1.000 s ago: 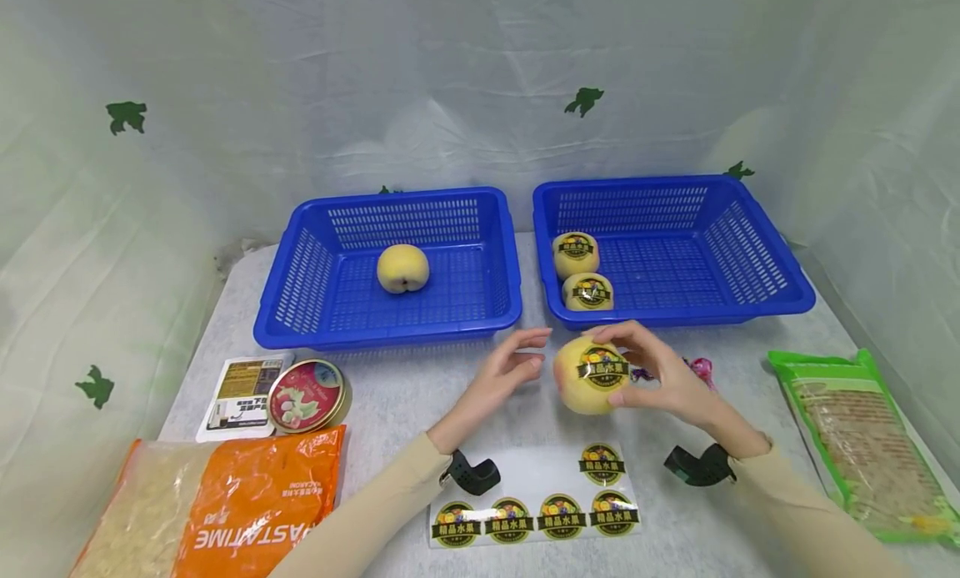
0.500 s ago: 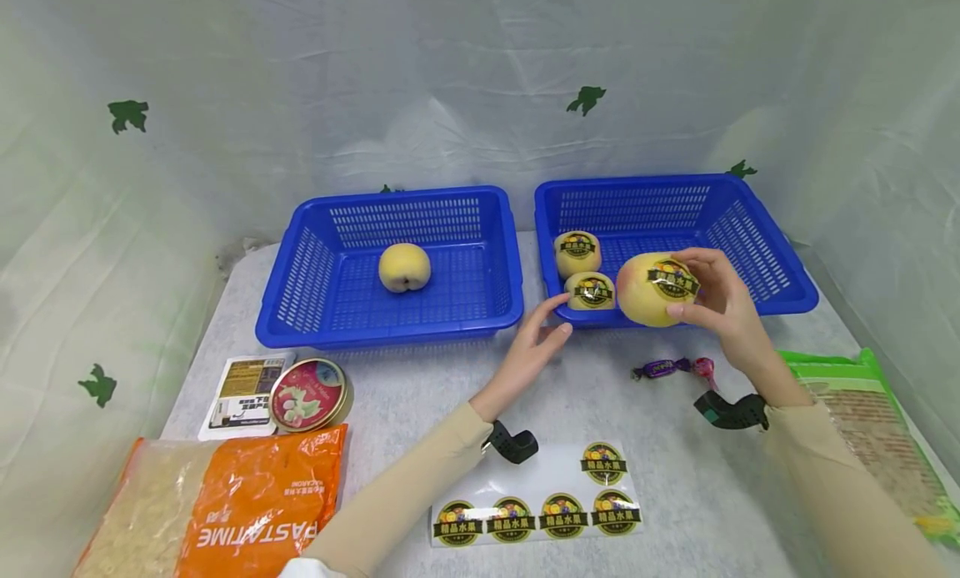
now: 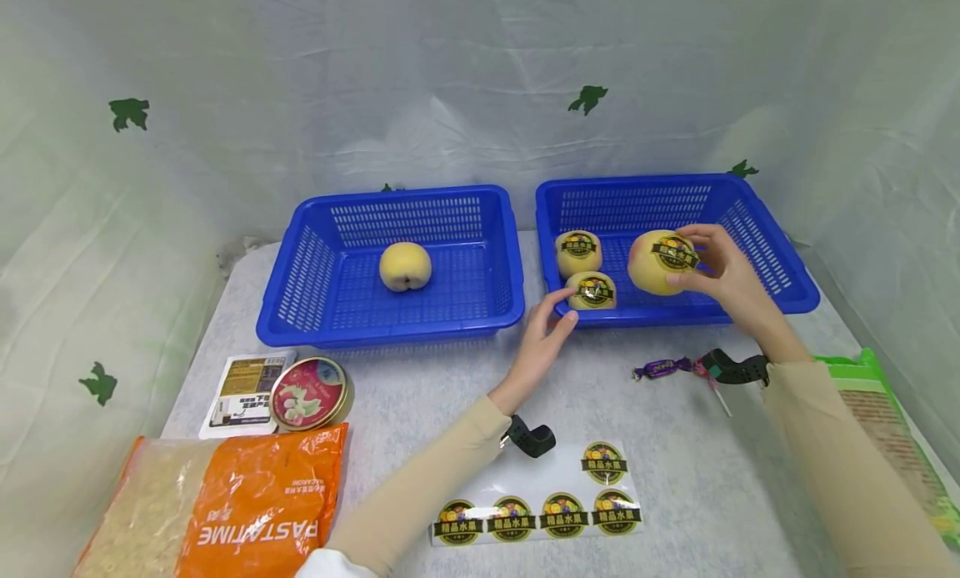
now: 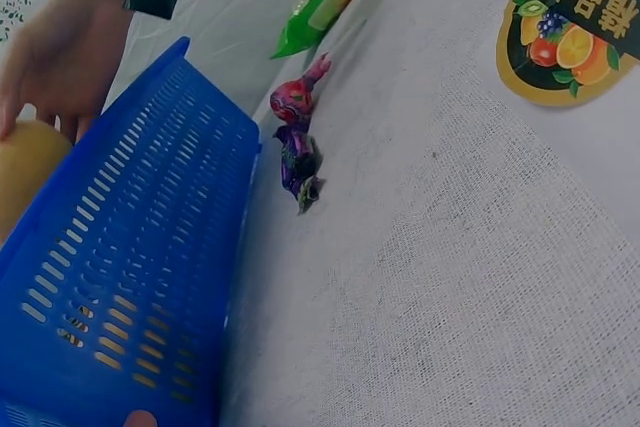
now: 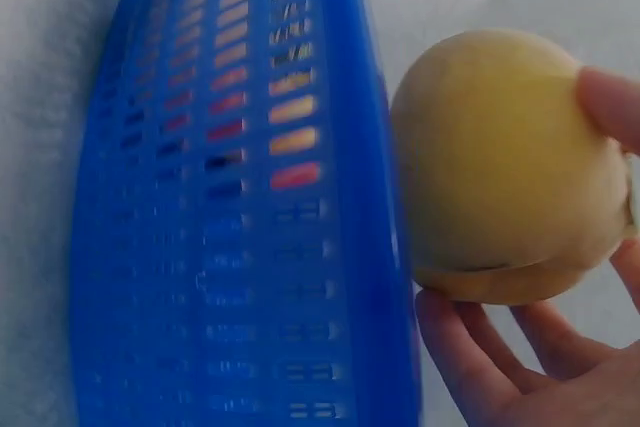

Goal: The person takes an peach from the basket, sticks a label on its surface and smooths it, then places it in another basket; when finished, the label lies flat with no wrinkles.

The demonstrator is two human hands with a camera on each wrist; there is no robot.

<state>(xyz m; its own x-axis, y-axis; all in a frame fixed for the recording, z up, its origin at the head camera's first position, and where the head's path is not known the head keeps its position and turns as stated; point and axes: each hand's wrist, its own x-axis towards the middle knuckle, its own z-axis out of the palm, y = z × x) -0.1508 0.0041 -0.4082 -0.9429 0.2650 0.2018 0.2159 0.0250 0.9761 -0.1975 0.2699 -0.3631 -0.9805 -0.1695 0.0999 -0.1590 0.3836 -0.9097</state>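
My right hand (image 3: 723,269) holds a yellow peach (image 3: 654,263) over the right blue basket (image 3: 750,315), fingers curled at its right side. A round black-and-gold label (image 3: 675,253) faces up on this peach, its right end reaching the fruit's edge. In the right wrist view the peach (image 5: 500,147) overlaps the basket rim. Two labelled peaches, one at the back (image 3: 578,254) and one in front (image 3: 591,292), sit along the basket's left wall. My left hand (image 3: 542,332) grips the front left corner, its thumb tip (image 4: 140,419) on the outer wall and fingers over the rim.
A left blue basket (image 3: 390,338) holds one unlabelled peach (image 3: 405,267). A label sheet (image 3: 525,478) lies in front. A purple-wrapped candy (image 3: 663,368) and a lollipop (image 3: 708,374) lie nearby. Left are a pasta bag (image 3: 262,511), a round tin (image 3: 306,393) and a white packet (image 3: 240,394); right, a green-edged bag (image 3: 885,419).
My right hand has carried the labelled peach from above the table forward and right, over the right basket. My left hand has moved forward to that basket's front left corner.
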